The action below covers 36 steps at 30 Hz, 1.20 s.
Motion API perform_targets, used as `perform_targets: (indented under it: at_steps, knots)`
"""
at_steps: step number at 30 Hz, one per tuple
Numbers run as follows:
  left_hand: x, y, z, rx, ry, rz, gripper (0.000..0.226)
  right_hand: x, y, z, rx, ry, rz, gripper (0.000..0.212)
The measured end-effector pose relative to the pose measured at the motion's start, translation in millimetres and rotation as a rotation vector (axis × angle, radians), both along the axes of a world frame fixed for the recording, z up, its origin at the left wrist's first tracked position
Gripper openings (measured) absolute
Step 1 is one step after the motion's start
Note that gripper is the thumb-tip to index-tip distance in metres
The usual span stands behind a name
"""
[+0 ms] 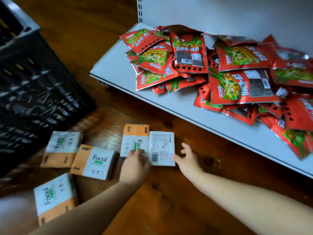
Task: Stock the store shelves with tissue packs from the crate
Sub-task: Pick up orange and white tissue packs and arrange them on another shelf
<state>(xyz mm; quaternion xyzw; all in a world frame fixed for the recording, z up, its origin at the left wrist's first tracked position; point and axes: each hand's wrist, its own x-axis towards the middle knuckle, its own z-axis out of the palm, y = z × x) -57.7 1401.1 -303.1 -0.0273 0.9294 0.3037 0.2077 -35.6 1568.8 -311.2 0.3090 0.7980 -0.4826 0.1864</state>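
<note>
In the head view, the left hand (135, 161) lays bent fingers on the near edge of an orange-and-white plastic-wrapped tissue pack (133, 138) lying on the brown wooden floor (169, 204); whether it truly grips the pack I cannot tell. The right hand (187, 158), fingers spread and holding nothing, reaches beside the adjoining white label-side pack (161, 148), likely to gather both for the pale grey metal shelf (115, 65). Three more packs (94, 162) lie near the black plastic crate (33, 82).

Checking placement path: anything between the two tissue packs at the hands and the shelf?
Nothing visible on the floor between them. The white shelf itself is crowded: loose red snack packets cover its middle and right, leaving bare only the left front corner.
</note>
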Motion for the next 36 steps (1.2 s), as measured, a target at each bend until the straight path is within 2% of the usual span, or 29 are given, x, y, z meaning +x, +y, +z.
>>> perform_targets:
  at_steps: [2, 4, 7, 9, 11, 12, 14, 16, 18, 19, 22, 23, 25, 26, 28, 29, 31, 33, 36]
  knots:
    - [4, 13, 5, 0.074, -0.094, 0.117, 0.036, -8, -6, 1, -0.155, -0.099, -0.081, 0.068]
    - [1, 18, 7, 0.113, -0.164, 0.201, 0.038, -10, -11, 1, -0.21, -0.165, -0.103, 0.071]
    - [-6, 12, 11, 0.185, -0.269, 0.309, 0.034, -8, -10, 12, -0.269, -0.176, -0.027, 0.052]
    - [-10, 5, 19, 0.418, -0.389, 0.487, 0.042, -5, -2, 21, -0.276, -0.072, 0.068, 0.041]
    - [-15, 0, 26, 0.616, -0.536, 0.683, 0.053, -3, 5, 31, -0.292, 0.14, 0.134, 0.043]
    - [-18, -2, 28, 0.67, -0.592, 0.709, 0.054, -1, 6, 34, -0.291, 0.246, 0.159, 0.044]
    - [-23, -4, 28, 0.718, -0.722, 0.61, 0.045, 3, 5, 35, -0.251, 0.377, 0.231, 0.045]
    - [-23, -5, 31, 0.745, -0.902, 0.391, 0.043, 5, 3, 39, -0.216, 0.44, 0.287, 0.04]
    - [-23, -5, 34, 0.817, -1.028, 0.227, 0.045, 7, 3, 42, -0.202, 0.448, 0.296, 0.044]
    - [-23, -5, 36, 0.853, -1.041, 0.216, 0.044, 9, 4, 46, -0.174, 0.436, 0.311, 0.044]
    - [-27, -4, 36, 0.892, -0.907, 0.351, 0.027, 12, 6, 51, -0.327, 0.292, 0.182, 0.057]
    - [-28, -4, 34, 0.886, -0.815, 0.418, 0.023, 12, 6, 52, -0.407, 0.206, 0.093, 0.056]
    - [-29, -5, 32, 0.866, -0.627, 0.498, 0.024, 11, 5, 55, -0.625, 0.053, -0.122, 0.034]
    - [-27, -5, 33, 0.855, -0.542, 0.514, 0.023, 11, 6, 56, -0.742, 0.0, -0.217, 0.029]
    - [-25, -5, 36, 0.839, -0.411, 0.525, 0.018, 10, 6, 62, -0.864, -0.051, -0.278, 0.032]
    - [-23, -4, 38, 0.823, -0.365, 0.515, 0.017, 9, 6, 63, -0.832, -0.043, -0.239, 0.03]
    - [-23, -1, 47, 0.791, -0.301, 0.479, 0.015, 7, 1, 67, -0.631, 0.008, -0.154, 0.037]
    - [-29, -1, 60, 0.809, -0.254, 0.451, 0.007, -1, -1, 77, -0.498, 0.069, -0.178, 0.041]
    - [-48, -8, 89, 0.895, -0.233, 0.398, 0.009, -14, 7, 113, -0.537, 0.183, -0.199, 0.031]
